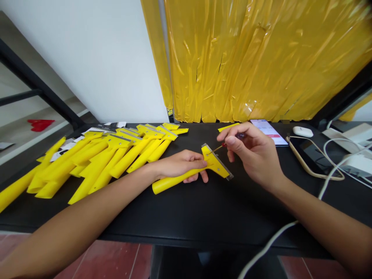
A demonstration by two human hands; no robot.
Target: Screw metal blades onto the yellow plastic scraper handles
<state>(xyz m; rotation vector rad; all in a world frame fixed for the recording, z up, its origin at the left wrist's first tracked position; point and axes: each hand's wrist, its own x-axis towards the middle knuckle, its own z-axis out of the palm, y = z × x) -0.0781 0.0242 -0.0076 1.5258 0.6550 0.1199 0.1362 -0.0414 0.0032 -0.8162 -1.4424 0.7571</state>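
Near the middle of the black table, my left hand is wrapped round the neck of a yellow scraper, whose wide head with a metal edge and screws points right. My right hand pinches a small screwdriver with a dark red handle. Its thin shaft reaches down to the upper screw on the scraper's head. Left of my left hand lies a pile of similar yellow scrapers, handles toward the lower left.
A lit phone, a white earbud case, a dark device in a tan case and a white cable lie at right. Another yellow piece is behind my right hand. Yellow plastic sheeting hangs behind the black table.
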